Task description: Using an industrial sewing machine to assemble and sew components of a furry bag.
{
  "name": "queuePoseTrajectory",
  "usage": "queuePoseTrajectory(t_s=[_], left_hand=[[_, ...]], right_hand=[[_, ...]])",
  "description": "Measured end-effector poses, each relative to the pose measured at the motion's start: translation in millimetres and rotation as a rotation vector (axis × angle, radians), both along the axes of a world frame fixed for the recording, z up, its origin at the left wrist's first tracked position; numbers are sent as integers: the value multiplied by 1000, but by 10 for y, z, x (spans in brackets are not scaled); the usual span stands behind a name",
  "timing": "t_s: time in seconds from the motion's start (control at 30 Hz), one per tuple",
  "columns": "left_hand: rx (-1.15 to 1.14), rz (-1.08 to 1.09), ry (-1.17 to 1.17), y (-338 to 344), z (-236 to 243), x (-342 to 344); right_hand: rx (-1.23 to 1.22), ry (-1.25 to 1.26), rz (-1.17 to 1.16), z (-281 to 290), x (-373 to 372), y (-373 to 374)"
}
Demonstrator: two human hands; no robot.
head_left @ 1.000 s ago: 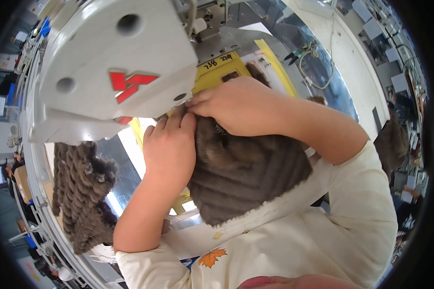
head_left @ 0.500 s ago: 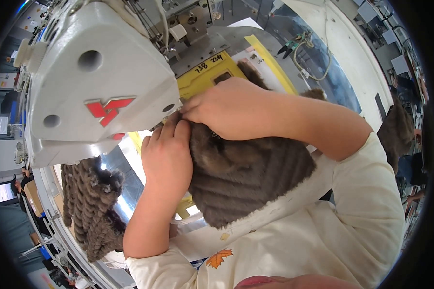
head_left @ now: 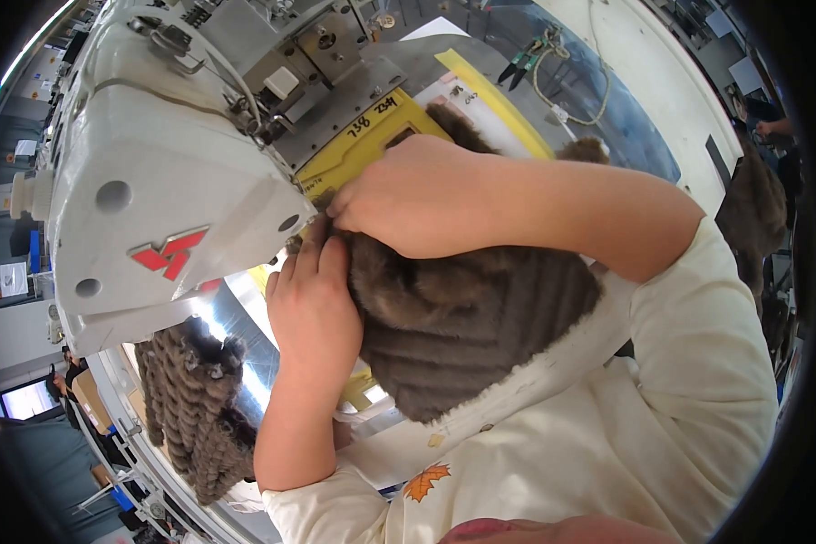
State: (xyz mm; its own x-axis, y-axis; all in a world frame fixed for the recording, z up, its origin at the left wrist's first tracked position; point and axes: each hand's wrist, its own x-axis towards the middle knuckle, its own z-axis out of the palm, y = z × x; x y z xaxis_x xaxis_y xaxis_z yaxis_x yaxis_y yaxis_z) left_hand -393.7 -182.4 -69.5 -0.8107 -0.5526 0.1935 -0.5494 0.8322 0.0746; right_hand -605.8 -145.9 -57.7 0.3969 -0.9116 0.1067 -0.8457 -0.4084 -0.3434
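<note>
A dark brown fur piece (head_left: 453,335) with ribbed stripes lies in front of me, its near edge hanging toward my body. My left hand (head_left: 313,304) rests at its left side, fingers bent together over the far left corner. My right hand (head_left: 412,199) reaches across from the right and pinches the fur beside the left fingertips. Both sets of fingertips meet close to the white sewing machine head (head_left: 181,199), and the exact grip point is partly hidden. Under and beyond the right hand lies a yellow template board (head_left: 354,150) with handwriting on it.
A second bundle of ribbed brown fur (head_left: 190,408) lies at the left of the table. Green-handled thread snips (head_left: 528,59) and a looped pale cord (head_left: 598,91) lie at the back right. More brown fur (head_left: 752,208) hangs at the far right.
The view has shifted and tilted slightly, so the machine head appears further left. Both hands keep nearly the same hold at the corner of the fur.
</note>
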Motion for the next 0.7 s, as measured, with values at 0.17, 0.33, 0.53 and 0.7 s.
queuePoseTrajectory(t_s=[0.17, 0.33, 0.53, 0.7], left_hand=[[65, -20, 26, -20, -9, 54], [158, 13, 32, 106, 89, 67], [186, -50, 26, 231, 97, 108], [104, -123, -7, 199, 71, 81]], right_hand=[[147, 153, -41, 155, 38, -2], [130, 67, -65, 75, 34, -31], [114, 67, -54, 81, 17, -49], [23, -62, -77, -47, -42, -66]])
